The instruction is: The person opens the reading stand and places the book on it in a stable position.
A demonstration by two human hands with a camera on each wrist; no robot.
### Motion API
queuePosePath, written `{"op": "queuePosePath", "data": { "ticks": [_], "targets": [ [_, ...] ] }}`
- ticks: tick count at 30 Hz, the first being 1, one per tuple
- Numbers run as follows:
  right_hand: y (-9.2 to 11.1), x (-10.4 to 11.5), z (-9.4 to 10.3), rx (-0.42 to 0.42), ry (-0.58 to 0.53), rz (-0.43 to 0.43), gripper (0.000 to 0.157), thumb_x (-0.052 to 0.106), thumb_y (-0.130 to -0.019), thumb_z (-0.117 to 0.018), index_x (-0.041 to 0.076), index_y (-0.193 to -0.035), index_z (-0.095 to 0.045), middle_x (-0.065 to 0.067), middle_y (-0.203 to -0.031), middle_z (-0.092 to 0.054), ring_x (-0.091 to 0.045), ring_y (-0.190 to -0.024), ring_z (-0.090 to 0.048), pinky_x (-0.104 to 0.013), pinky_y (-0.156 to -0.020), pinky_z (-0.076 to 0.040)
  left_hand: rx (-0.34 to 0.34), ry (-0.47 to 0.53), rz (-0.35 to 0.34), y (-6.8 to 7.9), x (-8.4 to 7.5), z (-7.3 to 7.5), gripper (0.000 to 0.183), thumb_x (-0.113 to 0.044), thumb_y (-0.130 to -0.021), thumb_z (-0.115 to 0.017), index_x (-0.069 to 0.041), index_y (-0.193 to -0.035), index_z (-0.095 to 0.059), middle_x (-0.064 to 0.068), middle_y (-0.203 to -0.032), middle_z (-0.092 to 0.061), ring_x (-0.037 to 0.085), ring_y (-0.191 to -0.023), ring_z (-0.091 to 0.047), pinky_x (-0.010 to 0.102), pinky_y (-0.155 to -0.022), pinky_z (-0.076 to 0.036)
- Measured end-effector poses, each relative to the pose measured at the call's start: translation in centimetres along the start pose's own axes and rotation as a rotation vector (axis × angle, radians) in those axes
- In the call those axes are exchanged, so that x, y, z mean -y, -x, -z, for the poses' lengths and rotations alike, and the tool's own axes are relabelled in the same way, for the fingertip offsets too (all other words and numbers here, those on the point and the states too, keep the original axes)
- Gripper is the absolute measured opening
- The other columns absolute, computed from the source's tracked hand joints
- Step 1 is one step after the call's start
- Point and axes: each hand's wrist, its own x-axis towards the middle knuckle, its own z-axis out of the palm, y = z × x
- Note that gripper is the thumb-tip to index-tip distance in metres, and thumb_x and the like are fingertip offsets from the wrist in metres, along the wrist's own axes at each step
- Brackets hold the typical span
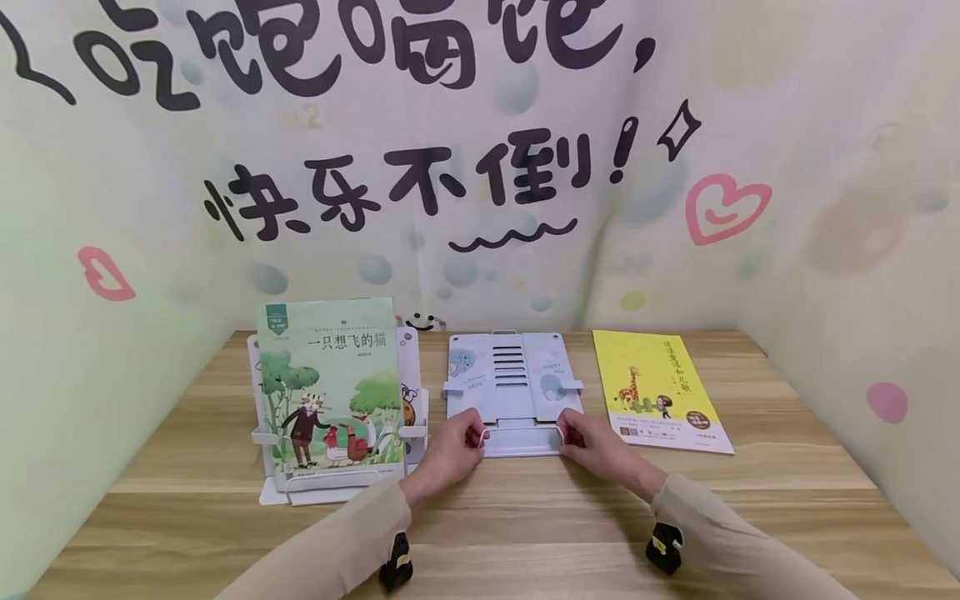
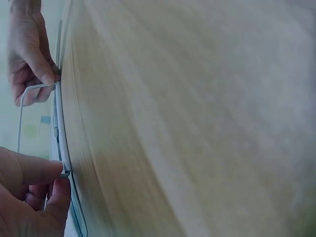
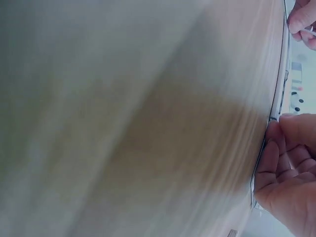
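A white book stand (image 1: 470, 398) with printed cartoon pictures lies folded flat in the middle of the table. Along its near edge a white wire bar (image 1: 521, 429) is raised a little. My left hand (image 1: 448, 454) pinches the bar's left end between thumb and forefinger; that pinch on the wire (image 2: 19, 126) shows close up in the left wrist view. At the opposite end, my right hand (image 1: 597, 446) pinches the bar with thumb and fingers. The fingers of the right hand (image 3: 291, 170) hide that end of the bar in the right wrist view.
To the left, a second white stand (image 1: 265, 437) holds an upright green picture book (image 1: 341, 358). A yellow book (image 1: 648, 375) lies flat on the right. The wooden table (image 1: 540, 525) meets a printed cloth backdrop (image 1: 450, 275) behind.
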Motion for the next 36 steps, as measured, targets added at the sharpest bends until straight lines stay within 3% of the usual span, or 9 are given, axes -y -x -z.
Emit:
{"op": "queuePosePath", "data": {
  "ticks": [4,9,13,17,21,28,36],
  "targets": [
    [0.1,-0.2,0.1,-0.007,-0.012,-0.010,0.020,-0.008,-0.079,-0.065,0.004,-0.082,-0.050,0.001,-0.073,-0.051,-0.004,-0.068,-0.045,-0.019,-0.059,-0.040,0.019,-0.010,-0.006,0.0,0.1,0.0,0.021,0.014,-0.071,-0.063,-0.003,-0.081,-0.055,0.002,-0.072,-0.054,0.010,-0.068,-0.047,0.018,-0.059,-0.040],
    [0.5,-0.2,1.4,0.050,-0.168,-0.145,0.012,-0.003,-0.083,-0.063,-0.001,-0.093,-0.056,-0.006,-0.084,-0.058,-0.010,-0.077,-0.052,-0.020,-0.066,-0.046,0.064,0.033,0.042,-0.3,-0.8,0.2,0.026,-0.006,-0.080,-0.071,0.001,-0.101,-0.058,0.006,-0.085,-0.059,0.011,-0.076,-0.052,0.019,-0.066,-0.046],
    [-0.1,-0.3,3.7,-0.090,-0.317,-0.269,0.021,-0.001,-0.089,-0.057,-0.010,-0.107,-0.054,-0.021,-0.096,-0.059,-0.015,-0.083,-0.055,-0.024,-0.073,-0.050,-0.042,0.144,0.085,-2.4,-2.7,0.9,0.035,-0.012,-0.086,-0.066,0.003,-0.116,-0.054,0.011,-0.097,-0.061,0.019,-0.087,-0.058,0.026,-0.079,-0.051],
    [-1.9,-0.8,5.3,-0.269,-0.356,-0.372,0.027,0.001,-0.094,-0.050,-0.013,-0.117,-0.050,-0.027,-0.107,-0.056,-0.013,-0.085,-0.058,-0.033,-0.083,-0.053,-0.195,0.266,0.218,-5.1,-4.1,2.0,0.038,-0.008,-0.089,-0.060,0.003,-0.124,-0.050,0.016,-0.108,-0.059,0.027,-0.100,-0.057,0.034,-0.088,-0.050],
    [-3.7,-1.5,5.3,-0.325,-0.342,-0.479,0.029,0.004,-0.095,-0.049,-0.011,-0.120,-0.051,-0.026,-0.112,-0.055,-0.018,-0.089,-0.058,-0.039,-0.088,-0.051,-0.297,0.314,0.353,-7.1,-4.2,2.5,0.046,-0.009,-0.092,-0.056,0.006,-0.133,-0.043,0.022,-0.121,-0.055,0.032,-0.113,-0.052,0.040,-0.098,-0.044],
    [-5.4,-2.9,4.1,-0.349,-0.315,-0.574,0.027,0.004,-0.094,-0.052,-0.008,-0.118,-0.055,-0.022,-0.110,-0.058,-0.025,-0.095,-0.057,-0.035,-0.086,-0.051,-0.358,0.310,0.487,-8.6,-3.0,2.2,0.053,-0.011,-0.091,-0.053,0.007,-0.138,-0.035,0.027,-0.135,-0.044,0.038,-0.126,-0.041,0.044,-0.108,-0.032],
    [-6.1,-3.2,3.9,-0.330,-0.273,-0.608,0.027,0.006,-0.093,-0.054,-0.007,-0.117,-0.057,-0.022,-0.111,-0.059,-0.024,-0.090,-0.056,-0.031,-0.080,-0.051,-0.346,0.196,0.604,-9.4,-2.1,2.0,0.044,-0.012,-0.090,-0.050,0.002,-0.132,-0.044,0.025,-0.125,-0.048,0.037,-0.113,-0.045,0.048,-0.102,-0.033]
  ]
}}
